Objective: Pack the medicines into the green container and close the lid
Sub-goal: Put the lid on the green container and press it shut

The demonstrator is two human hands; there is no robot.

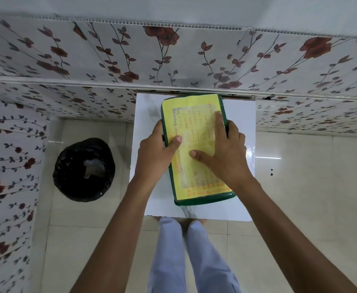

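Floral wall panels and pale floor tiles surround a small white table (241,166), and on it I see the one green container (203,199), lying lengthwise away from me, its far end near the wall. Its lid (196,132) carries a yellow handwritten label and already sits on top; whether it is fully latched I cannot tell. I see no medicines outside, so I judge them packed within.

I expect the box to be stiff plastic with a smooth, somewhat slippery glossy label, moderately light, with contents that may rattle or shift if tilted. The long side edges, where dark catches seem to sit, look like the best places to hold and press.

My left hand (152,153) clasps the left edge, thumb over the lid and fingers wrapped down the side. My right hand (226,153) lies flat and spread on the lid, pressing rather than gripping, fingertips toward the right edge.

Count: one container, one lid, two hands, one table. Further out, one black-lined bin (84,170) stands on the floor to the left, well apart from the table.
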